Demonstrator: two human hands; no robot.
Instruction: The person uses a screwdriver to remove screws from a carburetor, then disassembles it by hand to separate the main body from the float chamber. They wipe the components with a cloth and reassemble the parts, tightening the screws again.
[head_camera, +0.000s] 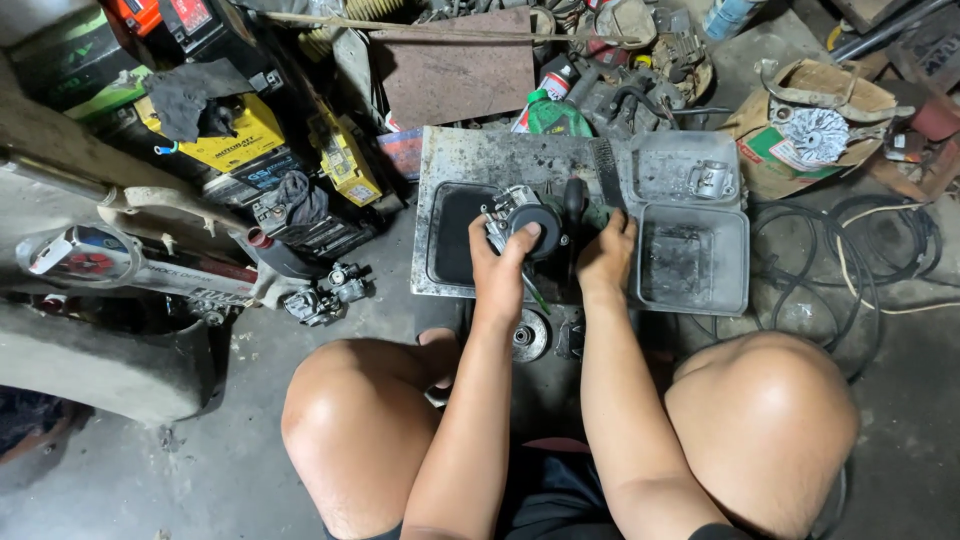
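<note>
Left hand (500, 268) grasps a metal carburetor (520, 220) over the grimy tray (450, 160), near its front edge; right hand (605, 255) grips a dark tool (574, 200) beside it. A small metal part (710, 180) lies in the far-right compartment.

The carburetor (520, 222), a small grey metal casting with a round black cap facing up, is sitting tilted over the dark recess at the left of the grimy tray (450, 160), right at the middle of the work. The left hand (500, 270) is gripping it from below, thumb pressing on the black cap. The right hand (605, 255) is closing beside it on a dark tool (574, 200) that is standing nearly upright, just right of the carburetor.
</note>
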